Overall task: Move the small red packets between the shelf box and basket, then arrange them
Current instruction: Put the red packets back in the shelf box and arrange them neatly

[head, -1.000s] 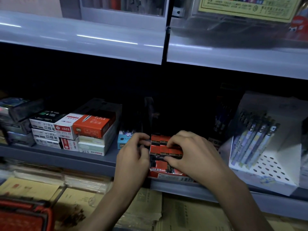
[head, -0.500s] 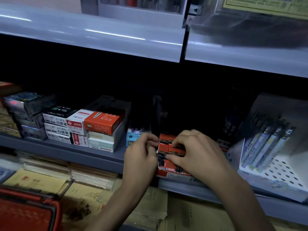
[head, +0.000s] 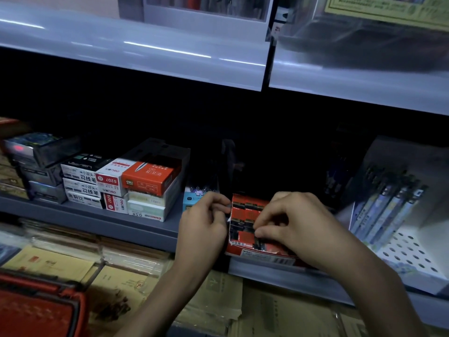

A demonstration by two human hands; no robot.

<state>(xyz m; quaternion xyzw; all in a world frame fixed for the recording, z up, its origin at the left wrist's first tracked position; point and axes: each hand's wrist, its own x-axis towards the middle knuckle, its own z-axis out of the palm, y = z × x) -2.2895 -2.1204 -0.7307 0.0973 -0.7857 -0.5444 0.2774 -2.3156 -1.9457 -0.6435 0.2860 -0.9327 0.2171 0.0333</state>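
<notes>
Both hands (head: 245,227) crowd packets (head: 245,210) at shelf box (head: 262,257) edge.

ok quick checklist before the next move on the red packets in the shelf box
1. Open red cardboard shelf box seated on the grey shelf edge: ok, though its front overhangs slightly.
2. Small red packets sitting in rows inside the box: ok at the back; front rows look uneven.
3. Left hand steadying the box's left side: ok, fingers at its torn corner.
4. Right hand on a packet: fingers pinch over the packets; whether one is held, cannot tell.
5. Red plastic basket within reach, lower left: ok; contents cannot tell.
</notes>
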